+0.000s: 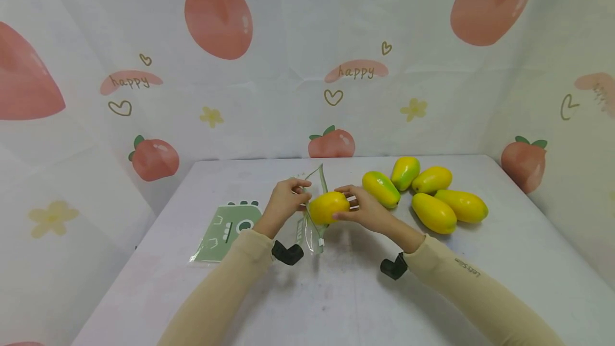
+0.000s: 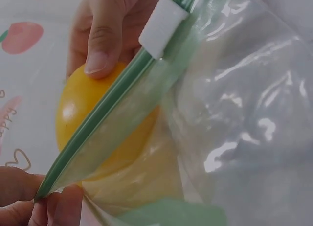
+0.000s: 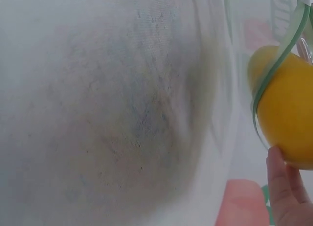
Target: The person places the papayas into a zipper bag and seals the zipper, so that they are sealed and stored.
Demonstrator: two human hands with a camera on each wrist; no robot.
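Note:
My right hand [image 1: 359, 208] holds a yellow mango [image 1: 329, 207] by its end, fingers curled round it. The mango sits partway through the mouth of a clear zip bag [image 1: 309, 231] with a green zipper strip [image 2: 102, 111] and a white slider [image 2: 163, 27]. My left hand [image 1: 288, 196] pinches the bag's rim and keeps the mouth apart. In the left wrist view the mango [image 2: 93, 123] shows behind the strip, with fingertips [image 2: 54, 206] of the left hand on the strip's end. In the right wrist view the green rim crosses the mango [image 3: 288, 113].
Several more yellow-green mangoes [image 1: 432, 196] lie in a cluster on the white table [image 1: 336, 292] to the right. A flat green printed bag [image 1: 226, 231] lies to the left. A fruit-patterned cloth backdrop [image 1: 307, 68] rises behind and at both sides.

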